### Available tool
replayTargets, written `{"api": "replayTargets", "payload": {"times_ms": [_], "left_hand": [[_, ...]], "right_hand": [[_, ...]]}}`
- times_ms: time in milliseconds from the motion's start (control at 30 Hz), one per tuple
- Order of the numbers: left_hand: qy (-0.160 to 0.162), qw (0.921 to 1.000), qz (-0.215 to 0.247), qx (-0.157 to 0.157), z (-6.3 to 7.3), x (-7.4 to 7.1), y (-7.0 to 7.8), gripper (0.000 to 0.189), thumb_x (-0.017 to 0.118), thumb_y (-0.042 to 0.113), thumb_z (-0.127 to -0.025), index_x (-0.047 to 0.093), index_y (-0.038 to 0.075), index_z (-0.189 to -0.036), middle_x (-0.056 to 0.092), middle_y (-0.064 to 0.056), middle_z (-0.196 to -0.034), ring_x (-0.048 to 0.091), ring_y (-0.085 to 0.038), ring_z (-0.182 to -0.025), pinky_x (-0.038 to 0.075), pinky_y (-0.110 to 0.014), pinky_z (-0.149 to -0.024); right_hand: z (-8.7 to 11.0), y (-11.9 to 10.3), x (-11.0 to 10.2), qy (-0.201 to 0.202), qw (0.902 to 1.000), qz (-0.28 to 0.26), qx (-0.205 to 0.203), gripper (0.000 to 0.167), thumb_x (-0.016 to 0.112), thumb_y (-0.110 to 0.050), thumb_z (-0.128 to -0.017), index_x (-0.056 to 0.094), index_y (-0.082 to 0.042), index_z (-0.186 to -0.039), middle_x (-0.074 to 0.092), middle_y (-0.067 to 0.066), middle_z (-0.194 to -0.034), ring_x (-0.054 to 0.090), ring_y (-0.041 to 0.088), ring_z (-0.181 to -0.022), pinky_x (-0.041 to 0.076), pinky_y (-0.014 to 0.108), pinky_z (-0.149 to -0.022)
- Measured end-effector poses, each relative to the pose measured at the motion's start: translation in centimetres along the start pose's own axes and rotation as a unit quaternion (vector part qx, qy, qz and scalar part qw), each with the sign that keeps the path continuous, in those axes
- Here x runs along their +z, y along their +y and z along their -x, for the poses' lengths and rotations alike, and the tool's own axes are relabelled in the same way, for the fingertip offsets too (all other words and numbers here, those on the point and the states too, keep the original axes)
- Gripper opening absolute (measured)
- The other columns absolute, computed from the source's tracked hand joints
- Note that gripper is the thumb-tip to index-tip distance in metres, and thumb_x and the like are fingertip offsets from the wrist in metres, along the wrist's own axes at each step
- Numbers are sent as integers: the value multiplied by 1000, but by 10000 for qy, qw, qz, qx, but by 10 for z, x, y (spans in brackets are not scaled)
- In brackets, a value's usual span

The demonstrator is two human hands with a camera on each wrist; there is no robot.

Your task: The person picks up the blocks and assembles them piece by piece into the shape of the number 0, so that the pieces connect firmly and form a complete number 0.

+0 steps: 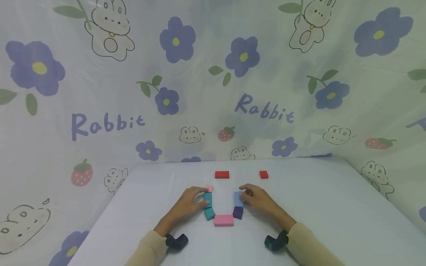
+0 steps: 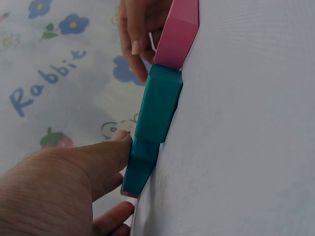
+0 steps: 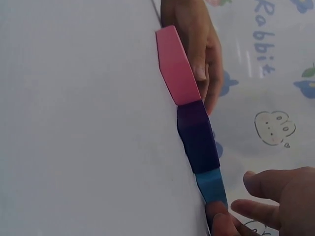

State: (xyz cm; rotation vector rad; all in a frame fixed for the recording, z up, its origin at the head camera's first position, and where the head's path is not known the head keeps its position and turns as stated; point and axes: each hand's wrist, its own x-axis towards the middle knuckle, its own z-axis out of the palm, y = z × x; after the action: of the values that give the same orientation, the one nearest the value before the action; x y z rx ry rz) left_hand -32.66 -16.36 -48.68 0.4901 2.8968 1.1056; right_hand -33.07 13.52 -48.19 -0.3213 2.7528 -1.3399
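In the head view my left hand [image 1: 188, 202] is at the left side of a U-shaped row of blocks. Its thumb rests on a long teal block [image 1: 208, 197], and a fingertip reaches a small pink block [image 1: 209, 188] at the far end. My right hand [image 1: 259, 199] is at the opposite side, fingers bent loosely by a light blue block [image 1: 237, 198]. The right wrist view has a fingertip touching that block while the thumb stands apart. Nearer lie a smaller teal block [image 1: 209, 214], a dark purple block [image 1: 237, 212] and a long pink block [image 1: 224, 220] joining both sides.
Beyond the row lie a long red block [image 1: 222, 174] and a small red block [image 1: 264, 174]. All rest on a white table [image 1: 149, 236]. Behind it hangs a cloth [image 1: 199, 81] printed with rabbits and flowers. Each wrist wears a dark band [image 1: 177, 242].
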Motion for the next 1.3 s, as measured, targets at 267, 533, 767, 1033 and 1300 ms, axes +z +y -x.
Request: {"api": "replayTargets", "payload": {"times_ms": [267, 533, 767, 1033, 1300], "left_hand": [[-32, 9999, 107, 74, -4, 5, 0, 50, 68, 43, -93, 58, 24, -138, 52, -6, -145, 40, -32, -141, 34, -63, -113], [-99, 9998, -85, 127, -10, 8, 7, 49, 66, 43, -94, 57, 25, -139, 51, -7, -148, 39, -32, -142, 34, -61, -115], [-47, 9994, -197, 264, -8, 2, 5, 48, 66, 42, -94, 58, 23, -138, 53, -6, -145, 41, -32, -141, 35, -60, -115], [-20, 9998, -150, 136, -1, -1, 1, 48, 68, 42, -93, 58, 25, -137, 55, -3, -143, 43, -30, -139, 36, -59, -114], [-34, 9998, -167, 76, 0, -1, -3, 49, 66, 46, -94, 57, 27, -138, 53, -2, -145, 41, -30, -141, 35, -60, -114]], "right_hand": [[-1, 6, -23, -297, 9992, -273, 42, 26, 65, -29, -97, 67, -17, -120, 67, 1, -97, 66, 14, -80, 57, 29, -74], [-10, 27, -69, 223, 9994, -108, 248, 28, 60, -27, -100, 67, -9, -121, 69, 6, -97, 64, 17, -82, 56, 28, -66], [-24, 43, -96, 490, 9976, 315, 366, 28, 59, -27, -101, 65, -6, -119, 68, 10, -100, 63, 17, -80, 54, 28, -64], [-39, 53, -99, 418, 9959, 801, 99, 34, 60, -18, -99, 60, -2, -129, 65, 19, -113, 64, 21, -83, 57, 29, -64], [-49, 56, -95, 275, 9905, 1346, 31, 49, 62, -15, -97, 51, 5, -140, 63, 24, -122, 61, 38, -111, 56, 47, -91]]}}
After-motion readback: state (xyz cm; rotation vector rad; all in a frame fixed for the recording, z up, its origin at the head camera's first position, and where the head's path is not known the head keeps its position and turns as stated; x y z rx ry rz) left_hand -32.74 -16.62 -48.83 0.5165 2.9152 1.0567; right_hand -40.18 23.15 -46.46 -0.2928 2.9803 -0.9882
